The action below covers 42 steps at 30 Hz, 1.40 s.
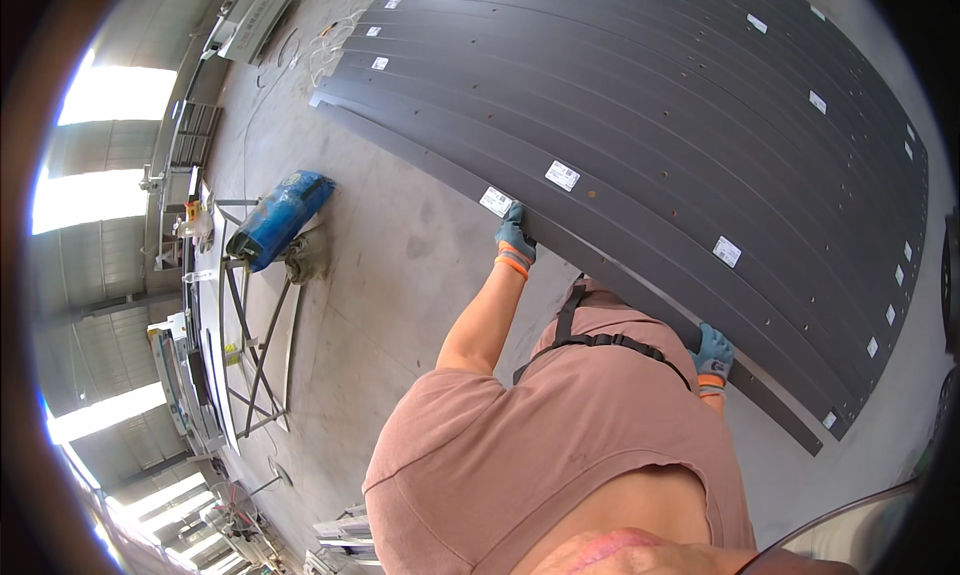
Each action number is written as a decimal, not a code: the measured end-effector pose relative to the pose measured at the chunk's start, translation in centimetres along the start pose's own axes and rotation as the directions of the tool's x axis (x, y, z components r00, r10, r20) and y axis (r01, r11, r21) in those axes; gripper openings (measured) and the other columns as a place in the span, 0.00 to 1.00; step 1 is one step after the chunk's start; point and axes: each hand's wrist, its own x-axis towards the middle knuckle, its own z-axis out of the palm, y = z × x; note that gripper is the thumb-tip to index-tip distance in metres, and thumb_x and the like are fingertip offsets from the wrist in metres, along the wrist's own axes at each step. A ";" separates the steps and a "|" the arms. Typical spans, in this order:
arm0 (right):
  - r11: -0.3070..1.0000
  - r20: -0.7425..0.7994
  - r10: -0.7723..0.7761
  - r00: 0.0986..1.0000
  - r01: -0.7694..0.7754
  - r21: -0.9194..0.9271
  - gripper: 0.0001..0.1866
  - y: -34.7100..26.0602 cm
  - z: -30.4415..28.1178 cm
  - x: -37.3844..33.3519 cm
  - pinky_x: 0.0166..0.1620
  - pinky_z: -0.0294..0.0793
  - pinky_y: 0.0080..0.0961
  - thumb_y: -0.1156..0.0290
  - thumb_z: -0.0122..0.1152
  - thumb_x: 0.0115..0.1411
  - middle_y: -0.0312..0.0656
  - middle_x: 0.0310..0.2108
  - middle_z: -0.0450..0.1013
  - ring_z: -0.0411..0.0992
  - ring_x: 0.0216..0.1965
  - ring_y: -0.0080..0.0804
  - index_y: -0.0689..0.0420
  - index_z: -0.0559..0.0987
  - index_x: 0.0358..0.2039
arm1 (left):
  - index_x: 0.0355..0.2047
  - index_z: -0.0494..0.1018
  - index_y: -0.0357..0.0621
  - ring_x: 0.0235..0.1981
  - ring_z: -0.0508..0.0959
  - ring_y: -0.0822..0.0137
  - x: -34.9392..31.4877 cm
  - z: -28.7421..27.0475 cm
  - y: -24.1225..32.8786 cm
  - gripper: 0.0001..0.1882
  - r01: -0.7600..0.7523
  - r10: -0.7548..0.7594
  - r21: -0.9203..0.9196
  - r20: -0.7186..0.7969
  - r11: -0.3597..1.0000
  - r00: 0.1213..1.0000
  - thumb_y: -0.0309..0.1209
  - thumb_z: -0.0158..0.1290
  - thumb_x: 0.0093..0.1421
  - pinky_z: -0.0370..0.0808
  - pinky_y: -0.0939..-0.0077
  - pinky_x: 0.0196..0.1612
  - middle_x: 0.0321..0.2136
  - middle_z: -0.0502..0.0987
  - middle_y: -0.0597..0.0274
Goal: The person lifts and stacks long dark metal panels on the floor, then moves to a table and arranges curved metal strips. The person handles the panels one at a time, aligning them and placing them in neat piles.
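— What have the hands got?

— I have both on the nearest strip point(600, 265), a long dark metal one at the near edge of the stack point(700, 105) laid flat on the floor point(400, 265). My left hand point(515, 237), in a blue glove with an orange cuff, is curled over the strip's near edge, just beside a white label point(496, 201). My right hand point(713, 353), gloved the same, is clamped on that same edge further right, partly hidden behind my torso.

— Is the strip lifted?

— I cannot tell. It lies against its neighbour, running from far left to near right, and its right end shows near the corner of the stack.

— Anything else around?

— Many more strips beyond it, each with white labels and small holes. Well off to the left a blue bag point(282, 217) rests on a metal frame point(255, 355), and benches line the far left wall.
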 end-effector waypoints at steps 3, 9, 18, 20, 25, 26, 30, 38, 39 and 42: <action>1.000 -0.039 -0.017 0.999 0.017 -0.013 0.42 0.0 0.1 0.1 0.59 0.73 0.46 0.55 0.80 0.45 0.45 0.52 0.76 0.74 0.55 0.48 0.46 0.72 0.60 | 0.51 0.78 0.51 0.45 0.82 0.63 -0.5 0.5 0.1 0.17 -0.042 0.042 -0.024 0.011 0.999 0.999 0.37 0.64 0.63 0.81 0.63 0.51 0.45 0.82 0.66; 0.999 -0.033 0.021 0.999 -0.020 0.040 0.41 0.0 0.0 0.0 0.61 0.71 0.46 0.56 0.80 0.44 0.45 0.52 0.77 0.74 0.55 0.48 0.47 0.74 0.60 | 0.50 0.79 0.44 0.44 0.82 0.65 -1.1 2.3 0.6 0.17 -0.126 0.127 0.072 -0.002 0.989 0.992 0.35 0.65 0.63 0.81 0.69 0.50 0.45 0.82 0.66; 0.997 0.086 0.055 0.995 -0.060 0.057 0.38 -1.3 -2.9 0.5 0.58 0.74 0.43 0.50 0.77 0.47 0.46 0.50 0.78 0.76 0.53 0.48 0.48 0.76 0.58 | 0.46 0.81 0.41 0.39 0.80 0.68 -1.7 2.7 0.9 0.17 -0.202 0.222 0.208 -0.078 0.957 0.972 0.38 0.67 0.61 0.80 0.71 0.44 0.40 0.83 0.66; 0.997 0.070 0.035 0.997 -0.039 0.060 0.37 -1.4 -2.9 0.5 0.57 0.75 0.43 0.49 0.77 0.47 0.46 0.49 0.79 0.76 0.52 0.48 0.48 0.77 0.57 | 0.44 0.82 0.42 0.37 0.79 0.70 -1.5 2.5 1.3 0.17 -0.193 0.229 0.265 -0.113 0.945 0.967 0.40 0.68 0.60 0.79 0.73 0.41 0.37 0.83 0.66; 0.995 0.089 0.040 0.995 -0.048 0.087 0.36 -2.1 -3.4 0.4 0.57 0.75 0.44 0.49 0.76 0.48 0.48 0.51 0.78 0.76 0.53 0.49 0.49 0.77 0.56 | 0.43 0.83 0.43 0.36 0.78 0.72 -1.0 2.5 1.7 0.18 -0.237 0.277 0.322 -0.086 0.917 0.957 0.41 0.70 0.58 0.76 0.75 0.43 0.36 0.83 0.67; 0.994 0.080 0.018 0.997 -0.026 0.103 0.36 -2.5 -3.3 0.9 0.57 0.75 0.45 0.48 0.75 0.48 0.48 0.51 0.78 0.76 0.53 0.50 0.49 0.78 0.56 | 0.44 0.83 0.42 0.36 0.78 0.71 -0.6 2.3 2.5 0.19 -0.281 0.321 0.330 -0.073 0.901 0.944 0.40 0.70 0.58 0.76 0.75 0.45 0.38 0.83 0.67; 0.966 0.112 0.124 0.986 -0.146 0.216 0.33 -6.3 -9.4 0.8 0.56 0.75 0.47 0.47 0.72 0.50 0.49 0.51 0.78 0.75 0.54 0.52 0.50 0.80 0.54 | 0.53 0.78 0.45 0.51 0.71 0.70 -0.1 4.5 2.5 0.30 -0.056 0.147 0.605 -0.103 0.794 0.984 0.54 0.62 0.60 0.63 0.61 0.60 0.48 0.80 0.69; 0.994 0.087 0.094 0.992 -0.098 0.047 0.25 -5.1 -7.4 0.7 0.56 0.72 0.38 0.50 0.68 0.53 0.42 0.47 0.79 0.78 0.50 0.41 0.50 0.80 0.48 | 0.55 0.76 0.46 0.56 0.77 0.63 10.3 -0.5 5.3 0.24 -0.218 0.143 0.444 0.196 0.869 0.970 0.49 0.49 0.70 0.69 0.64 0.63 0.56 0.79 0.61; 0.991 0.103 0.120 0.987 -0.124 0.040 0.26 -4.9 -6.5 0.7 0.56 0.71 0.38 0.50 0.69 0.52 0.42 0.47 0.79 0.77 0.50 0.40 0.50 0.79 0.49 | 0.57 0.76 0.44 0.57 0.77 0.60 10.2 0.0 5.4 0.24 -0.224 0.161 0.439 0.177 0.870 0.971 0.47 0.50 0.69 0.69 0.62 0.64 0.57 0.78 0.58; 0.986 0.148 0.164 0.975 -0.165 -0.007 0.27 -5.4 -5.4 -0.7 0.57 0.70 0.35 0.51 0.70 0.51 0.40 0.47 0.78 0.77 0.49 0.37 0.48 0.78 0.50 | 0.58 0.74 0.42 0.60 0.75 0.60 7.9 1.3 4.9 0.25 -0.200 0.109 0.509 0.203 0.837 0.973 0.46 0.50 0.69 0.69 0.66 0.65 0.60 0.76 0.57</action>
